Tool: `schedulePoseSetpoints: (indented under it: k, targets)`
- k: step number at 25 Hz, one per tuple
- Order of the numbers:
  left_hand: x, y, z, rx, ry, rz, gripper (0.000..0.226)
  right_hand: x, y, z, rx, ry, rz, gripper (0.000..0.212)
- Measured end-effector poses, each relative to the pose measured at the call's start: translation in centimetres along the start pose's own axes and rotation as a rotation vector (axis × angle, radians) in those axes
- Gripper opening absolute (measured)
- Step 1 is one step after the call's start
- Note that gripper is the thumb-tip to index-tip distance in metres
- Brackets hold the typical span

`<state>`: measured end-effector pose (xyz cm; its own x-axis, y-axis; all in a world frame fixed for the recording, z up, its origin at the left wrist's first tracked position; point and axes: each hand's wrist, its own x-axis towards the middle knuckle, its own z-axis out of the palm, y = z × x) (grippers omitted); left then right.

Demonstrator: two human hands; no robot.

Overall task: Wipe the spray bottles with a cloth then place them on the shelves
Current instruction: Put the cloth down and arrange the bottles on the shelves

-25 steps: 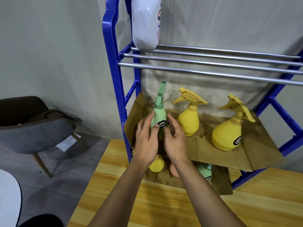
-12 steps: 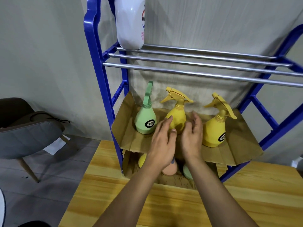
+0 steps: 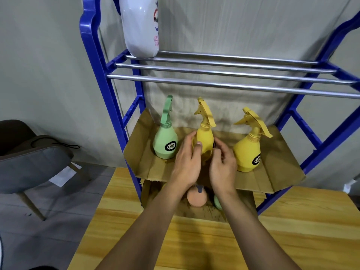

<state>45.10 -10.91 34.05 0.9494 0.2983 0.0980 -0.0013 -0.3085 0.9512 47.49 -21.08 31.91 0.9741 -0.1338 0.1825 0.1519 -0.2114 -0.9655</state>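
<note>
Three spray bottles stand on the cardboard-lined middle shelf (image 3: 272,178) of a blue rack (image 3: 91,61). A green bottle (image 3: 165,141) is on the left and a yellow bottle (image 3: 248,151) on the right. Between them stands another yellow bottle (image 3: 204,131). My left hand (image 3: 187,162) and my right hand (image 3: 224,164) both grip its body from either side, fingers curled round it. On the lower shelf, an orange bottle (image 3: 196,197) shows below my wrists, and a green one (image 3: 217,201) is mostly hidden by my right wrist. No cloth is in view.
A white bottle (image 3: 141,26) stands on the steel-bar top shelf (image 3: 233,75). The rack sits at the back of a wooden table (image 3: 292,230). A grey chair (image 3: 29,160) with a black cable on it stands on the floor to the left, beside a paper sheet.
Both hands let go of the green bottle on the left, moved right and took hold of the middle yellow bottle, which has turned its nozzle more toward the back.
</note>
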Motion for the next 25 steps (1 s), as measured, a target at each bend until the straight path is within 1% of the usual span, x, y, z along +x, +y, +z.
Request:
schedulePoseSetpoints:
  k: [2, 4, 9, 14, 19, 25]
  targets:
    - [0.2, -0.2, 0.1, 0.019, 0.004, -0.006, 0.046, -0.5, 0.0, 0.1, -0.007, 0.001, 0.0, 0.041]
    - [-0.1, -0.5, 0.3, 0.037, 0.019, -0.015, 0.049, -0.7, 0.0, 0.3, 0.002, -0.019, -0.001, 0.041]
    - [-1.4, -1.1, 0.6, -0.056, 0.06, -0.011, 0.059, -1.4, 0.2, 0.2, 0.007, -0.008, -0.007, 0.043]
    - [-0.7, -1.1, 0.2, -0.026, 0.012, -0.023, 0.05, -1.7, 0.2, 0.4, 0.028, -0.003, 0.002, 0.043]
    - [-0.8, -0.9, -0.1, -0.007, -0.012, -0.031, 0.051, -1.7, 0.1, 0.3, 0.029, -0.013, 0.008, 0.043]
    - [-0.9, -1.0, 0.0, -0.029, -0.001, -0.027, 0.051, -1.7, 0.0, 0.0, 0.025, -0.027, 0.02, 0.044]
